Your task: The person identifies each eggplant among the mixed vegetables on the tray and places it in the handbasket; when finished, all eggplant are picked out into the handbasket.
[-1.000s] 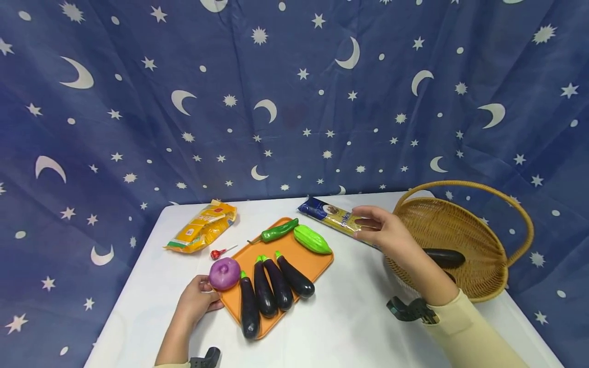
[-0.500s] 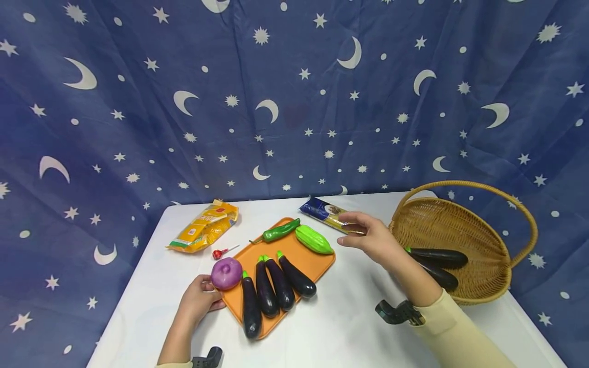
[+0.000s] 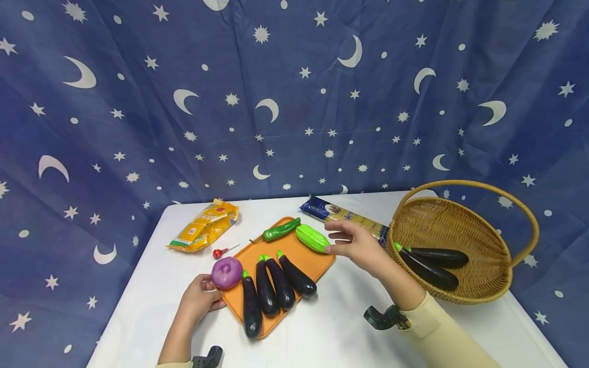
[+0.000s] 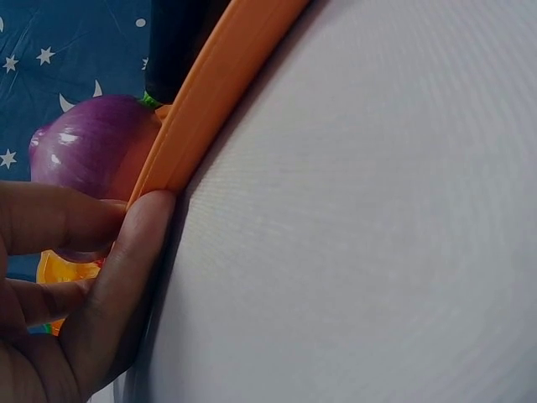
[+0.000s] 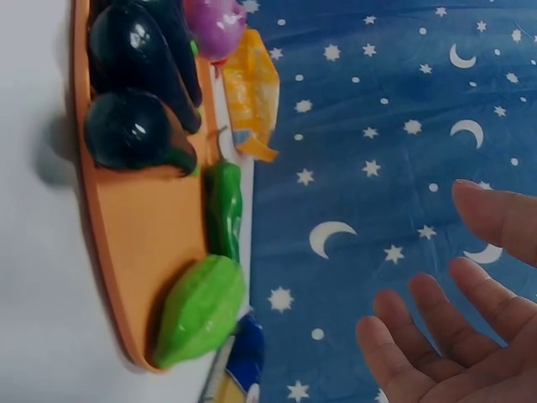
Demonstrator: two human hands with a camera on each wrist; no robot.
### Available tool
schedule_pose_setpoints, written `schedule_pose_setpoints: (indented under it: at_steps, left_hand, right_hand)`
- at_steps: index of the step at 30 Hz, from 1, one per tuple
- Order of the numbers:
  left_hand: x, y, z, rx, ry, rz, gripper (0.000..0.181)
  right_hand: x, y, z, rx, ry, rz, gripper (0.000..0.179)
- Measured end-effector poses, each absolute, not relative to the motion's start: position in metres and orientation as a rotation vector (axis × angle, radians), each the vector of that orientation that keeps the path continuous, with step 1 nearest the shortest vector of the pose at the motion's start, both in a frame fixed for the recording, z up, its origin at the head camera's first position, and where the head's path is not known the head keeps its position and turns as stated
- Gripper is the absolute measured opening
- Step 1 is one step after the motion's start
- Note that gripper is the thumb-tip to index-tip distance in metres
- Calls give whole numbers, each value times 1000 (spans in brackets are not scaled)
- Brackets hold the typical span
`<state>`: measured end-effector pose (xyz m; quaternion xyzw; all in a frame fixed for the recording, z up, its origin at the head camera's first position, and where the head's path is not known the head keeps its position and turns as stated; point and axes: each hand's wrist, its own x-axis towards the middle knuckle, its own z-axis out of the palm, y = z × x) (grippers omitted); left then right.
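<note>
My left hand (image 3: 195,301) pinches the near-left edge of an orange tray (image 3: 317,265) between thumb and fingers, as the left wrist view shows. A purple onion (image 3: 227,273) sits at that corner, right by the fingers. Several dark eggplants (image 3: 252,309) lie side by side on the tray, along with a green pepper (image 3: 278,231) and a ridged bright green gourd (image 3: 311,237). Holding nothing, my right hand (image 3: 361,249) hovers near the gourd at the tray's right end. Its fingers are spread and loosely bent in the right wrist view (image 5: 453,336).
At the right stands a wicker basket (image 3: 442,214) with a tall handle and two eggplants (image 3: 428,268) inside. A blue and yellow pasta packet (image 3: 359,220) lies behind my right hand. An orange bag (image 3: 202,227) and a red lollipop (image 3: 218,253) lie at the back left.
My right hand has moved left from the basket side, past the pasta packet, to beside the gourd. The basket's eggplants are now more fully visible. My left hand has stayed at the tray's edge.
</note>
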<state>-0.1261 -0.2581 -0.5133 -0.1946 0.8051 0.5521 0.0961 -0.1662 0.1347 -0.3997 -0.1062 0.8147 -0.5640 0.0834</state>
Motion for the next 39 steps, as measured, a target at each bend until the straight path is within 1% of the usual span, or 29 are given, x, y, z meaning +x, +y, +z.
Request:
schedule_pose_setpoints:
  at_steps: [10, 17, 28, 39]
  left_hand:
    - [-125, -258, -514, -565, 2387, 1656, 64]
    - [-125, -257, -512, -567, 2399, 1633, 65]
    - [-125, -258, -511, -559, 2385, 1646, 64]
    - [-126, -259, -514, -559, 2422, 1601, 64]
  right_hand:
    - [-167, 116, -421, -273, 2348, -1729, 53]
    - [-167, 107, -434, -208, 2325, -1715, 56]
    - [-163, 91, -458, -219, 2335, -1648, 51]
    - [-159, 80, -480, -238, 2317, -1594, 55]
